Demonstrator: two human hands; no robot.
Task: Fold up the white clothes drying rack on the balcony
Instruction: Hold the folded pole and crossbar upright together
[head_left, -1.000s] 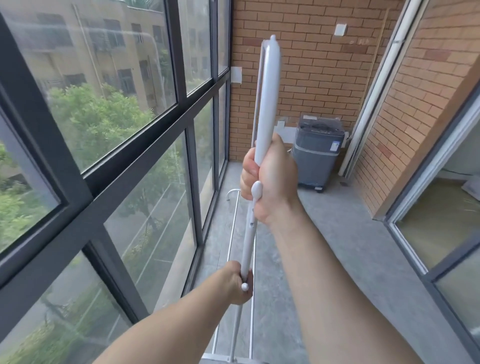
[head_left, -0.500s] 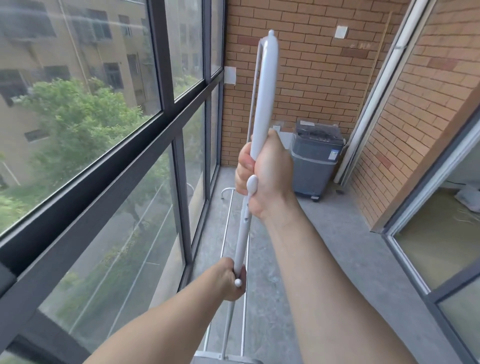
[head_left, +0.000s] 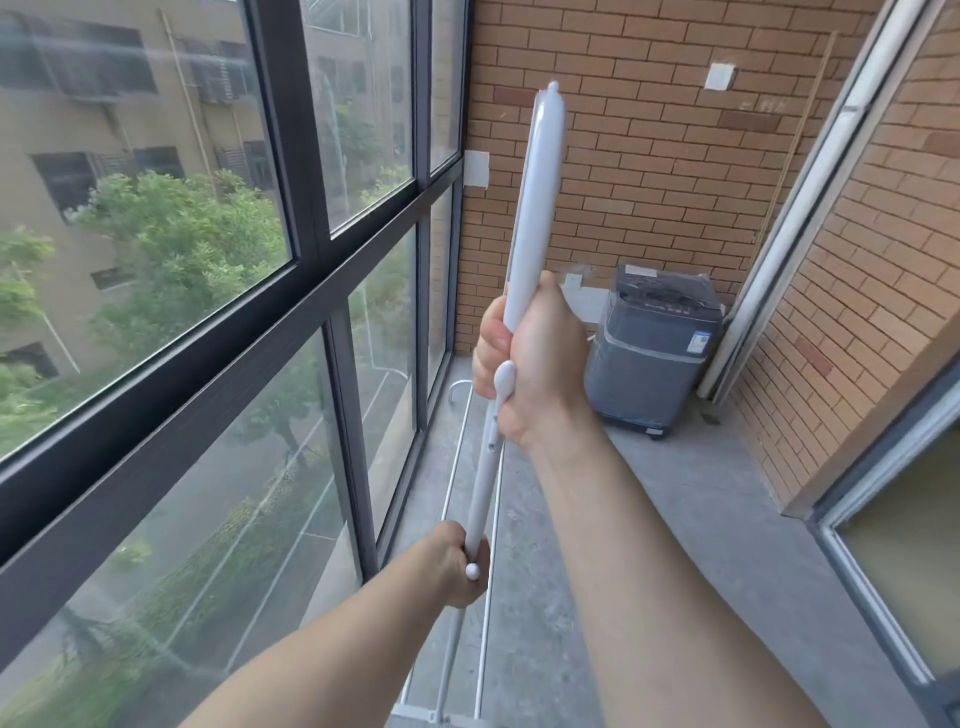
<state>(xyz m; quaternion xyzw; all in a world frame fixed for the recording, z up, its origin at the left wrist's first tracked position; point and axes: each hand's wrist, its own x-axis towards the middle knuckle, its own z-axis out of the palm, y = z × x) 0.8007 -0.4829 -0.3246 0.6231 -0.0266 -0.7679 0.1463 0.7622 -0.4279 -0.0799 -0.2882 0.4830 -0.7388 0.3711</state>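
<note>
The white clothes drying rack (head_left: 540, 197) stands edge-on in front of me, its panels pressed flat together and rising to a rounded top. My right hand (head_left: 535, 364) is shut around the stacked white bars at mid height. My left hand (head_left: 460, 564) is shut on a thinner white tube lower down, just above a small round end cap. Below my hands the rack's thin rails run down toward the floor and a white crossbar at the bottom edge of the view.
A dark-framed glass window wall (head_left: 332, 270) runs close along the left. A grey covered washing machine (head_left: 654, 353) stands at the far brick wall (head_left: 649, 130). A sliding door frame (head_left: 883, 467) lines the right. Bare concrete floor (head_left: 675, 545) lies between.
The view has shifted slightly right and down; both hands keep their grip on the rack, which stays upright and closed.
</note>
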